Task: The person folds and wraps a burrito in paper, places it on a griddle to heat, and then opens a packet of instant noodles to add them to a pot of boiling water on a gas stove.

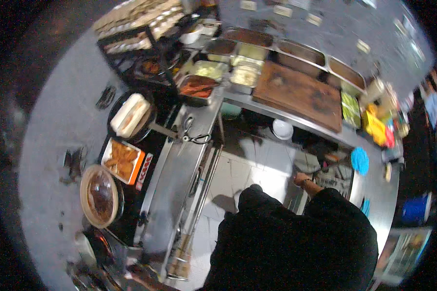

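My right hand (301, 179) is low beside the counter on the right, its fingers curled, near the shelves under the worktop; whether it holds anything is unclear. My left hand (136, 272), blurred at the lower left, is beside a small metal container (132, 252); its fingers cannot be made out. Along the cooking line at the left, a long filled bread roll (130, 115) lies in a black frying pan. Below it are an orange-and-white tray of browned food (121, 160) and a round covered pan (100, 196). Kitchen scissors (195, 138) rest on the steel ledge.
A wooden cutting board (298, 95) lies on the steel counter ahead, among metal food pans (301, 52). Red strips of food (197, 87) fill one pan, chopped greens (350, 108) another. Yellow and red bottles (375, 125) and a blue cloth (359, 161) are at the right.
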`<action>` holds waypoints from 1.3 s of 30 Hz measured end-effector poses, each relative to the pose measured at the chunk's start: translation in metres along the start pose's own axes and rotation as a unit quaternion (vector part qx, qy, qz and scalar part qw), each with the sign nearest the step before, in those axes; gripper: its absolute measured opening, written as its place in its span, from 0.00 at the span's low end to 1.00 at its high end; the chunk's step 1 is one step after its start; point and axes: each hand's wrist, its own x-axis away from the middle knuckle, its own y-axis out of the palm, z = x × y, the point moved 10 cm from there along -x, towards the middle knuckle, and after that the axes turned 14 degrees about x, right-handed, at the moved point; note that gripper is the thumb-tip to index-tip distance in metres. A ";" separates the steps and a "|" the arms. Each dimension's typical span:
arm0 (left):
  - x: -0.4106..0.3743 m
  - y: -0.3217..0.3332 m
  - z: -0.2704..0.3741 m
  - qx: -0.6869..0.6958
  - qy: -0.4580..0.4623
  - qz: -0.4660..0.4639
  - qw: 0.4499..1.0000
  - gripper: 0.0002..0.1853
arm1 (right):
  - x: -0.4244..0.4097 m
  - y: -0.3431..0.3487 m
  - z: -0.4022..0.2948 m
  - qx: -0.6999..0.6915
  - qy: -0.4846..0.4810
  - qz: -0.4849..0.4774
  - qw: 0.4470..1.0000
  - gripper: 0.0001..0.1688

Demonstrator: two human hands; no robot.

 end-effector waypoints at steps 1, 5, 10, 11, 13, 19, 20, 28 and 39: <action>0.011 0.029 -0.002 -0.009 0.004 -0.039 0.999 0.24 | 0.016 0.012 0.001 -0.028 0.024 -0.008 0.999 0.28; 0.054 0.125 -0.008 -0.054 -0.014 -0.189 0.980 0.23 | 0.078 0.075 -0.059 -0.109 0.030 -0.086 0.990 0.25; 0.107 0.240 0.000 -0.033 -0.048 -0.353 0.934 0.23 | 0.079 0.106 -0.147 -0.109 -0.014 -0.129 0.986 0.26; 0.119 0.267 -0.001 -0.030 -0.057 -0.384 0.921 0.23 | 0.068 0.092 -0.151 -0.096 -0.010 -0.127 0.987 0.29; 0.125 0.291 0.015 -0.026 -0.057 -0.401 0.914 0.23 | 0.060 -0.032 -0.185 -0.105 -0.079 0.014 0.991 0.27; 0.146 0.399 0.008 -0.025 -0.090 -0.457 0.885 0.22 | -0.001 -0.366 -0.107 -0.277 0.016 0.354 0.893 0.14; 0.152 0.425 0.005 -0.024 -0.097 -0.468 0.878 0.22 | -0.009 -0.423 -0.086 -0.292 0.050 0.376 0.878 0.21; 0.158 0.588 0.035 -0.032 -0.076 -0.450 0.889 0.21 | -0.087 -0.882 -0.137 -0.261 -0.172 0.637 0.704 0.16; 0.176 0.710 0.077 -0.060 -0.089 -0.359 0.927 0.20 | -0.281 -1.179 -0.262 -0.175 -0.155 0.453 0.860 0.57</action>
